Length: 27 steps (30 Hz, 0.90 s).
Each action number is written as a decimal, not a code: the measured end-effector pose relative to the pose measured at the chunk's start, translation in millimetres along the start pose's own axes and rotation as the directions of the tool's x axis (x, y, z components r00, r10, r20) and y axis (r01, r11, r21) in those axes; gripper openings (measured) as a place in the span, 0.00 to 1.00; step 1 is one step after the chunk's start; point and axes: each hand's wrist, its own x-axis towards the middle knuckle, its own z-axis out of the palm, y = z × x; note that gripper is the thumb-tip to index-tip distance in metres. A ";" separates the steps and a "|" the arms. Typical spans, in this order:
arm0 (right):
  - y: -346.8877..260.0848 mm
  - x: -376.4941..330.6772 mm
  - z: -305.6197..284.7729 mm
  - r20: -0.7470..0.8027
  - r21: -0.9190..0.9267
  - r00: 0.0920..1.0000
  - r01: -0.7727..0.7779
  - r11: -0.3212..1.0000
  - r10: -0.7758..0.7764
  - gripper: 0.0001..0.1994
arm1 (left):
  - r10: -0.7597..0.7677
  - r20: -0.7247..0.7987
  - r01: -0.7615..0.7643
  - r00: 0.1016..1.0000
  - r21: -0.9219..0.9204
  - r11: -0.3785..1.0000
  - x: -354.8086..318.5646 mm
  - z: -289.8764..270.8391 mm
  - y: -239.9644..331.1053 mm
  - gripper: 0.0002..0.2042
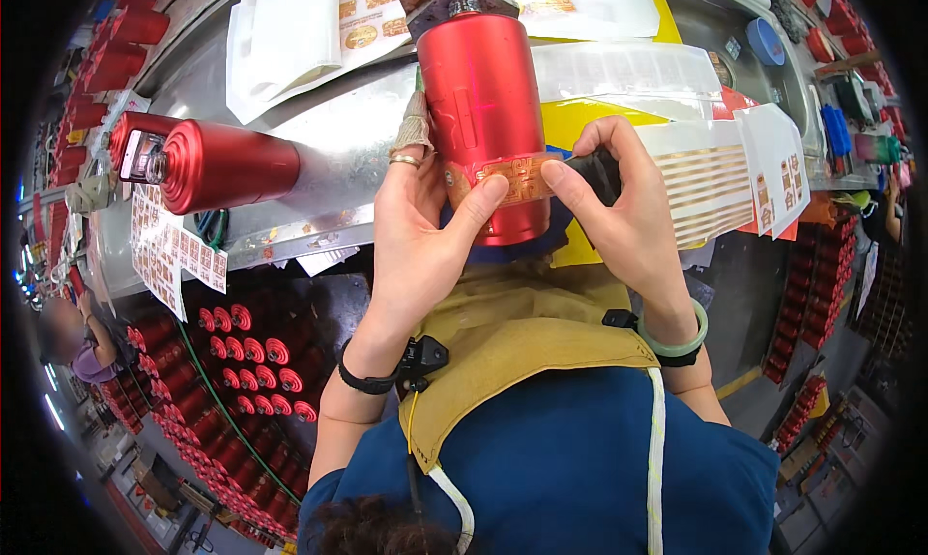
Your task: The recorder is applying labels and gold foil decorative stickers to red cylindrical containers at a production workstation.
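Nearest the camera: the person's blue shirt [570, 468] and a mustard-yellow apron [503, 333] with a white cord. Both forearms rise from the lower edge, a black band on the left wrist, a pale green bangle [677, 342] on the right.

The left hand [420, 231] is closed about the lower left side of a red metal cylinder [483, 110], thumb pressed on a copper-coloured label [517, 180] at the cylinder's lower end; a ring shows on one finger and a cloth wrap on another. The right hand [619, 202] has its grip closed on a small dark tool [597, 173], thumb touching the right edge of the same label. The cylinder stands roughly upright between the hands, over the near edge of the metal tabletop [329, 149], its upper end seated against a dark fitting [464, 2].

Left on the tabletop, a second red cylinder [217, 163] lies on its side. Sheets of labels [179, 255] hang over the near edge below it (print too small to tell). Right of the hands lie striped label sheets [710, 178]; behind the cylinder, white sheets [290, 33].

Below the tabletop to the left, many red cylinders [251, 352] stand packed together. Another person [72, 347] is at the far left.
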 end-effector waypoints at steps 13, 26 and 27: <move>-1.6 0.3 -0.3 0.016 -0.011 1.000 -0.024 1.000 0.024 0.16 | -0.012 -0.011 0.011 1.000 -0.104 0.995 0.8 1.1 0.4 0.34; -0.2 0.5 -0.7 0.017 -0.003 1.000 -0.002 1.000 0.002 0.16 | -0.020 -0.009 0.019 1.000 -0.106 0.994 1.0 -0.5 -1.3 0.36; 0.5 0.3 -0.7 0.016 0.008 1.000 -0.007 1.000 0.007 0.16 | -0.007 -0.002 0.007 1.000 -0.096 0.995 1.1 0.0 -1.1 0.36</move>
